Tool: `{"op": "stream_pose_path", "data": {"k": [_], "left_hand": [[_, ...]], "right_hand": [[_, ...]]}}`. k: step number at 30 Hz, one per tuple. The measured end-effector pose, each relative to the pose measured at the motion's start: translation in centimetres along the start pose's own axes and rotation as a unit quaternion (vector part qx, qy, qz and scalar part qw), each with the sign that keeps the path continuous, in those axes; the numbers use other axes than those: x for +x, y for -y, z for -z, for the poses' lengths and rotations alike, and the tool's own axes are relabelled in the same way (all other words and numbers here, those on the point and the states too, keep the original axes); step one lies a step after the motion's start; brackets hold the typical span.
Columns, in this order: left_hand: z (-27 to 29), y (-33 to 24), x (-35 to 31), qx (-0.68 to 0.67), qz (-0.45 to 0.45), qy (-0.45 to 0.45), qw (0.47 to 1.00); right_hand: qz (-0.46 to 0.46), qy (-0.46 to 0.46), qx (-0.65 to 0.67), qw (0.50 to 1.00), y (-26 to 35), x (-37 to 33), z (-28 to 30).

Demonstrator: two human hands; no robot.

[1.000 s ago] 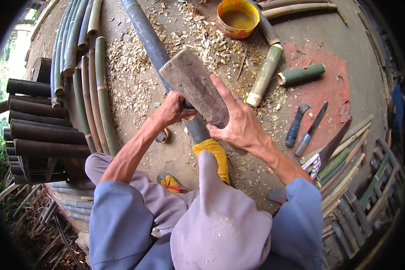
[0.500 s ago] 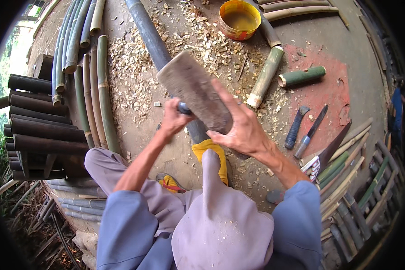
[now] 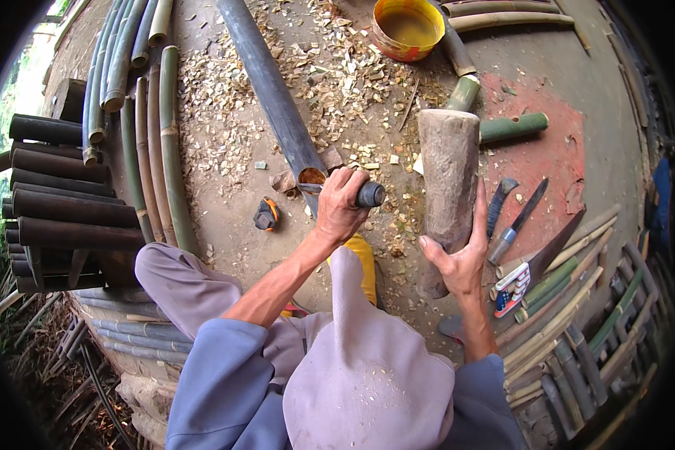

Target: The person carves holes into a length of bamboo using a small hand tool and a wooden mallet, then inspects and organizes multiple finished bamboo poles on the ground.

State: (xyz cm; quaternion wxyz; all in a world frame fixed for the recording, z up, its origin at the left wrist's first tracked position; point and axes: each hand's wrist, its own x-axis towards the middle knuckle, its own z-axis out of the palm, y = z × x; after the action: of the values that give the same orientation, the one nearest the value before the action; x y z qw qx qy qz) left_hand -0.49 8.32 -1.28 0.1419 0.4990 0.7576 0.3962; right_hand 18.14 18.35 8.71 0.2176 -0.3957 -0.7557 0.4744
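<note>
My left hand [image 3: 340, 201] is closed round the black handle of a bladed tool [image 3: 370, 195]. Its metal end reaches the open mouth of a long dark bamboo pole [image 3: 277, 112], which lies slanting away from me. Whether the blade is inside the mouth, I cannot tell. A thick, rough wooden block [image 3: 450, 169], round like a short log, stands upright in my right hand [image 3: 463, 259]. Thumb and fingers clasp its lower part from either side. Between my feet and the pole lies a black and orange tape measure [image 3: 265, 215].
Wood chips [image 3: 337, 82] litter the ground. A yellow bucket [image 3: 406, 30] of murky liquid stands at the back. A green bamboo piece [image 3: 514, 127], a knife [image 3: 519, 221], a curved-handled tool [image 3: 499, 206] and a saw [image 3: 551, 251] lie right. Bamboo poles [image 3: 171, 150] line the left.
The wooden block has swung right, from across the pole to beside it, turning upright. My left hand has moved right with the tool, uncovering the pole's open end and the tape measure.
</note>
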Motion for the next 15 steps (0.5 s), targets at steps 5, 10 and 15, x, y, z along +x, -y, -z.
{"op": "stream_pose_path", "data": {"k": [5, 10, 15], "left_hand": [[2.1, -0.1, -0.9, -0.067, -0.056, 0.043, 0.995], [1.9, -0.4, -0.7, -0.081, -0.047, 0.028, 0.995], [2.3, -0.2, -0.8, -0.086, -0.020, -0.009, 0.996]], "right_hand": [[0.015, -0.036, 0.103, 0.994, 0.8, -1.2, -2.0], [-0.007, -0.008, 0.135, 0.991, 1.0, -1.2, -2.9], [0.027, -0.013, 0.091, 0.995, 0.2, -1.7, -2.8]]}}
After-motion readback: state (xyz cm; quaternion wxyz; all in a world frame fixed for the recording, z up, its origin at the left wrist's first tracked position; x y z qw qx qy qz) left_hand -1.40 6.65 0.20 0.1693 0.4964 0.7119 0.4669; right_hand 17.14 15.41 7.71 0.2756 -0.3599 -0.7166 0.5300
